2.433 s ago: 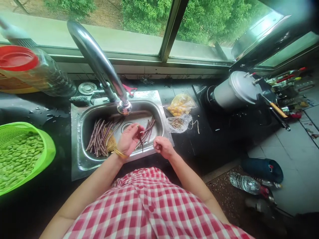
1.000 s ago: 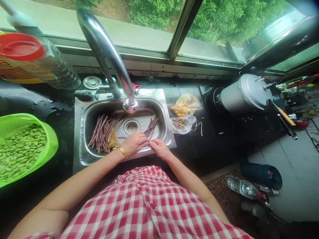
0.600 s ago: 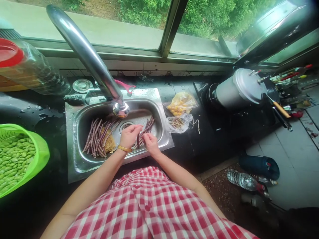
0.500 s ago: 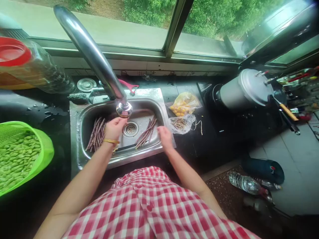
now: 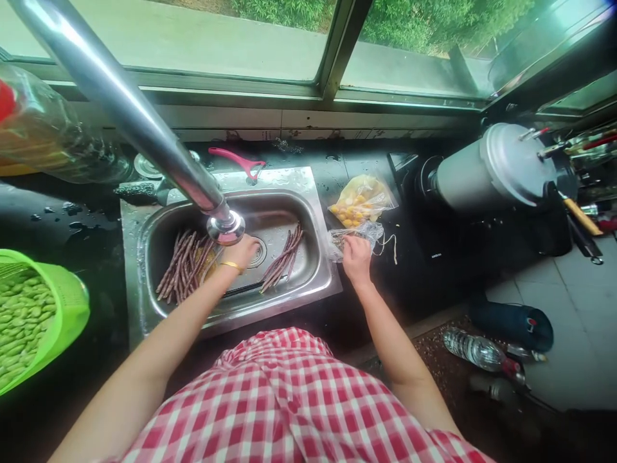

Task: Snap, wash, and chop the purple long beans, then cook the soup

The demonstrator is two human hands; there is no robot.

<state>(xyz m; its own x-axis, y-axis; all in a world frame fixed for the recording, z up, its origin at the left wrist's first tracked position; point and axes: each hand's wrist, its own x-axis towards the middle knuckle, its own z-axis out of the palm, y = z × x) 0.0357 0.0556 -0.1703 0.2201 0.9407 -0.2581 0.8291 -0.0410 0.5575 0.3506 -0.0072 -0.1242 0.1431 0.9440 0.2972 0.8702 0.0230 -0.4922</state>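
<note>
Two heaps of purple long beans lie in the steel sink [image 5: 231,314]: a large heap [image 5: 186,267] on the left and a small heap [image 5: 283,256] on the right. My left hand [image 5: 241,249], with a gold bangle at the wrist, is low in the basin beside the drain, between the heaps. The faucet head [image 5: 225,228] covers its fingers. My right hand [image 5: 357,258] is outside the sink on the dark counter, fingers bunched together over a clear plastic bag of scraps [image 5: 344,236]. What the fingers pinch is too small to make out.
A yellow bag of food [image 5: 359,202] lies behind the scrap bag. A pressure cooker [image 5: 486,167] stands at the right. A green colander of shelled beans [image 5: 29,315] sits at the left, with a big plastic bottle [image 5: 43,138] behind it. A red peeler [image 5: 238,161] lies behind the sink.
Both hands were together over the sink's front with a bean. They have parted: the left went toward the drain under the faucet, the right went out of the sink to the scrap bag.
</note>
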